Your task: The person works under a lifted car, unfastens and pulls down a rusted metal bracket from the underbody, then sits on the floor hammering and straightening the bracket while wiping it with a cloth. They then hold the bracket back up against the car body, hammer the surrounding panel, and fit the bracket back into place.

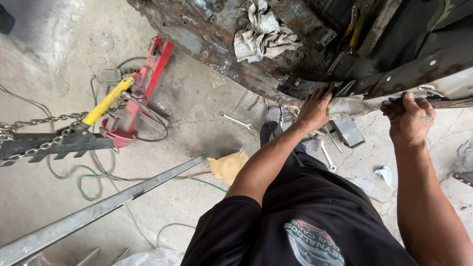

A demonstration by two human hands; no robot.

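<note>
Both hands work the lower edge of the rusted car body (276, 74): the left hand (314, 109) lies flat, unclenched, under its edge; the right hand (410, 117) clamps a dark tool (411, 98) against it. Best kept steady, pressure even, fingers off torn metal

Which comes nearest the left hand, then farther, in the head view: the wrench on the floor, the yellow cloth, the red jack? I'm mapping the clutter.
From the left hand:
1. Wrench, on the floor to its left.
2. Yellow cloth, lower left.
3. Red jack, far left.
</note>
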